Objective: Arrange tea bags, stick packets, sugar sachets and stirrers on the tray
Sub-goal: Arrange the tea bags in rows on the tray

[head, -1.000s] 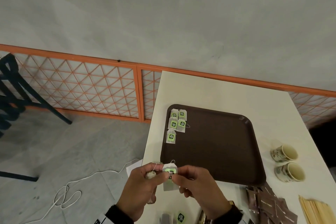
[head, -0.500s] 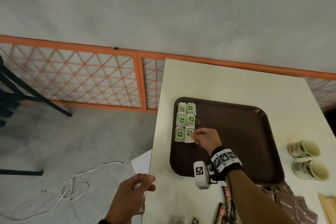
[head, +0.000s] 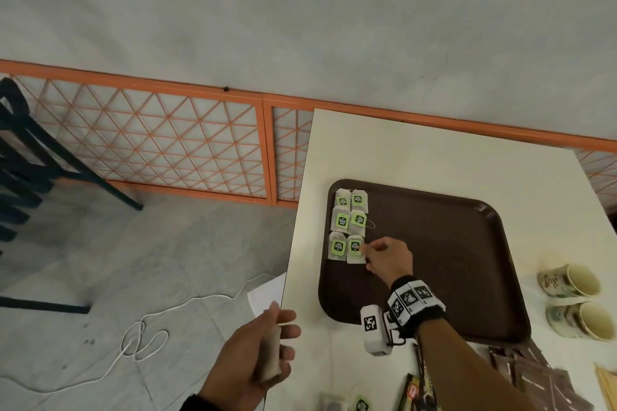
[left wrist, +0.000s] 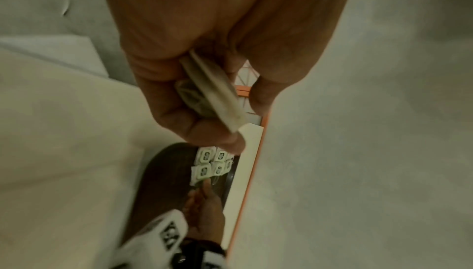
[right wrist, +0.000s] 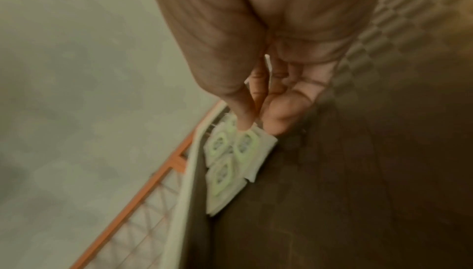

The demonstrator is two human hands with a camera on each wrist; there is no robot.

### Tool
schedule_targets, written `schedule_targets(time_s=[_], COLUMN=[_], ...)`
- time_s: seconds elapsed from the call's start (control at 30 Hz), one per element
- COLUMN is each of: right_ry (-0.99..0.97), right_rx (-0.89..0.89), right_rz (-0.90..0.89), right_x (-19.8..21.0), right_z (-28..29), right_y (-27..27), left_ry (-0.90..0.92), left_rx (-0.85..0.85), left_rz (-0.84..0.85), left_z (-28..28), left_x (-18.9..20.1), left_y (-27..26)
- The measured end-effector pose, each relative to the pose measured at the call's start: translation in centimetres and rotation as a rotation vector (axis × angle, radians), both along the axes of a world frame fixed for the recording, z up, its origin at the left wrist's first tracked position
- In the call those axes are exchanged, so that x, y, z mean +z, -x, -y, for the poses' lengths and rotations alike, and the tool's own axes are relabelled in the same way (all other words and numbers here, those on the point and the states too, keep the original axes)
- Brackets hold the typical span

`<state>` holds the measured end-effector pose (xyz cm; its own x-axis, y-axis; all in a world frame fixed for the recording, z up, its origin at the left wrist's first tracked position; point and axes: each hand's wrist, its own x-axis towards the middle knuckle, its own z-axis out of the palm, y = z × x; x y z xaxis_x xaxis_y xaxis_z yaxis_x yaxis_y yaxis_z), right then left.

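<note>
A brown tray (head: 450, 243) lies on the white table (head: 434, 157). Several green-tagged tea bags (head: 350, 210) sit in two columns at the tray's left side. My right hand (head: 366, 252) reaches over the tray and pinches the right edge of the nearest tea bag (head: 355, 248) in the right column; the right wrist view shows its thumb and fingers (right wrist: 256, 125) meeting on that tea bag (right wrist: 245, 146). My left hand (head: 282, 324) hovers off the table's left edge and grips a small stack of tea bags (head: 270, 354), seen edge-on (left wrist: 212, 89) in the left wrist view.
Two patterned cups (head: 567, 284) lie on their sides right of the tray. Brown sachets (head: 534, 374), wooden stirrers (head: 607, 384), stick packets (head: 417, 390) and loose tea bags (head: 362, 404) are by the front edge. On the floor to the left: a white cable (head: 143, 340), a paper sheet, a dark chair.
A second ago both hands held one tea bag near the front edge. My right hand carried it onto the tray beside the other tea bags; my left hand drew back off the table's left edge.
</note>
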<state>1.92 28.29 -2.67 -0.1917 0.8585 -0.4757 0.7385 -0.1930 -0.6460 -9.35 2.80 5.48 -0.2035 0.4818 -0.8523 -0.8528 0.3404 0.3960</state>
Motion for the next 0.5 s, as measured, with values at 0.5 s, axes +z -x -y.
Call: schedule_targets(time_s=[0.5], right_ry=[-0.101], right_rx=[0.573], right_rz=[-0.107], right_x=[16.2], right_z=[13.4], right_y=[-7.3], left_ry=[-0.418], left_rx=[0.306], left_rz=[0.305], left_z=[-4.6], left_x=[3.9], left_y=[-6.1])
